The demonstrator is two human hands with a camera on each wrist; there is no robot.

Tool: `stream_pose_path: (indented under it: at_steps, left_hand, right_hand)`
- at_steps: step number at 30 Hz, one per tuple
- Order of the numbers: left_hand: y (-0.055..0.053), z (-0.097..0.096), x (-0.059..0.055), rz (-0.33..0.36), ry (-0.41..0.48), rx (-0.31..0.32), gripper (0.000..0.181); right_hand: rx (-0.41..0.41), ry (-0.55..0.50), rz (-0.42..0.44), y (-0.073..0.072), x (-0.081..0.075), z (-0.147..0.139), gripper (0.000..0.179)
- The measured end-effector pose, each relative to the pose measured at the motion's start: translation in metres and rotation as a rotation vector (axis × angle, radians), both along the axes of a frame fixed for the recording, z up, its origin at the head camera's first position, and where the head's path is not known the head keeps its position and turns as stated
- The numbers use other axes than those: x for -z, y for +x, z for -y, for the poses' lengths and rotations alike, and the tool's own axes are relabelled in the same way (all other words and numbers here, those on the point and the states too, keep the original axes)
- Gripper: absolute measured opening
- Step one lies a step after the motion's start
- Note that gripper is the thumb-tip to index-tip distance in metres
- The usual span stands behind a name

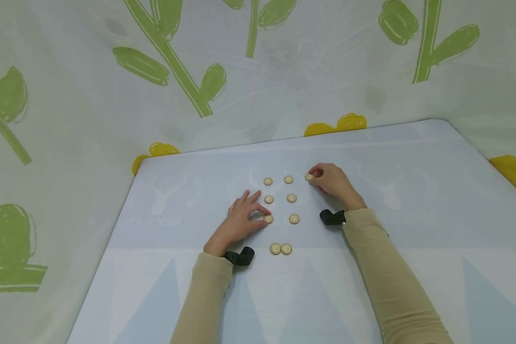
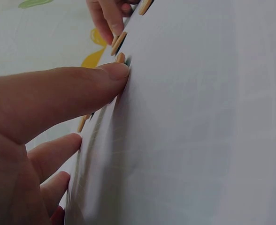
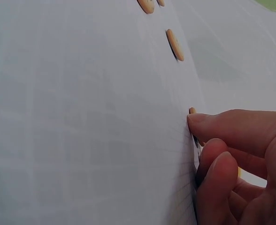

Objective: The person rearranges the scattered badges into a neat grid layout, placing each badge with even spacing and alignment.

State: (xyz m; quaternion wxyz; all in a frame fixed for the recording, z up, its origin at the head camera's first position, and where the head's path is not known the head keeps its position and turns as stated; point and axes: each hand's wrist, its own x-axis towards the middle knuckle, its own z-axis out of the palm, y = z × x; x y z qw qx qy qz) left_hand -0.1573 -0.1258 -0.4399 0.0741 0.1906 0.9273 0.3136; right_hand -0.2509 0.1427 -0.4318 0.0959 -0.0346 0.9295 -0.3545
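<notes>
Several round, pale wooden buttons lie on the table in rough rows. My left hand (image 1: pixel 240 216) pinches the button (image 1: pixel 268 219) at the left of the third row between thumb and index finger, its other fingers spread. In the left wrist view the thumb (image 2: pixel 88 84) covers most of that button. At the far right of the back row, my right hand (image 1: pixel 332 179) pinches another button (image 1: pixel 309 177) by its edge; the right wrist view shows the thumb (image 3: pixel 213 124) over it. Between the hands lie a back-row button (image 1: pixel 288 179) and a middle one (image 1: pixel 292 198).
Two buttons (image 1: pixel 281 249) sit side by side nearest the person. Another button (image 1: pixel 294 219) is right of the left hand. The pale patterned table (image 1: pixel 413 239) meets a curtain-like backdrop (image 1: pixel 305 71) with green leaves. Black wrist cameras (image 1: pixel 242 256) are strapped at both sleeves.
</notes>
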Motion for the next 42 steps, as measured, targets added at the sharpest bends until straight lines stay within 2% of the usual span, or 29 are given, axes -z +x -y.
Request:
stream_pose_path:
  at_steps: [26, 35, 42]
  left_hand:
    - [0.0000, -0.0003, 0.0020, -0.004, 0.012, -0.001, 0.015]
    - [0.0001, 0.0001, 0.0028, -0.005, 0.018, 0.003, 0.015]
    - [-0.0006, 0.0006, 0.0035, -0.005, 0.019, 0.000, 0.016]
  right_hand:
    - [-0.002, -0.003, 0.002, 0.0016, 0.0020, 0.0006, 0.029]
    - [-0.014, 0.008, -0.032, 0.0036, 0.0012, 0.0006, 0.026]
    - [-0.017, 0.001, -0.011, 0.0032, -0.0003, -0.0005, 0.030]
